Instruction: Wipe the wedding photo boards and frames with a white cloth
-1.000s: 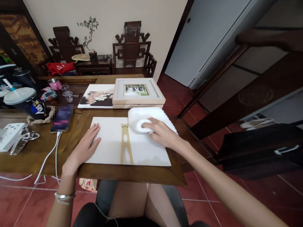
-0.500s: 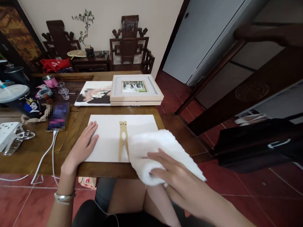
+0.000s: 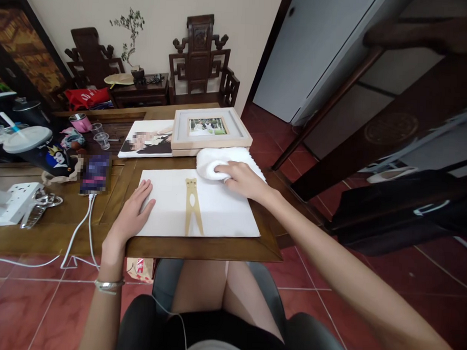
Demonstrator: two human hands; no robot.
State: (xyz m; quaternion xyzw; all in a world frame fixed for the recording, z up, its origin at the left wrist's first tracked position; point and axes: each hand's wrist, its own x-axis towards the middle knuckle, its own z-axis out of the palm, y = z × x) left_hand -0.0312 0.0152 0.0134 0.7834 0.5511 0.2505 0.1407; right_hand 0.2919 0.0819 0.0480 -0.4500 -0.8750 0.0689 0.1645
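From the head view we're looking down at the white board (image 3: 222, 210), flat on the desk (image 3: 231, 250) right at its near edge, and here's the relation to watch: it lies to the left of the right hand (image 3: 246, 181) and toward us, long axis running crosswise from left to right. Which hand is closer? We'd say the left hand (image 3: 135, 207), for it rests directly on the board's left end, while the right meets the far right corner through the cloth (image 3: 226, 155). Over on that right side the fingers are curled into a rolled fold of the cloth, gripping it; the rest spreads out beyond and beneath them, covering that corner and reaching up close to the picture frame (image 3: 235, 125), though we can't tell whether the two touch. On the left, we see fingers extended and clasping nothing, laid over the edge with the thumb out on the white surface; how hard they press, we can't say. And between the hands, there's the gold stand (image 3: 191, 188) on the board, its long axis pointing away from us, two legs toward our side, below and left of the right fingers, well to the right of the left ones.
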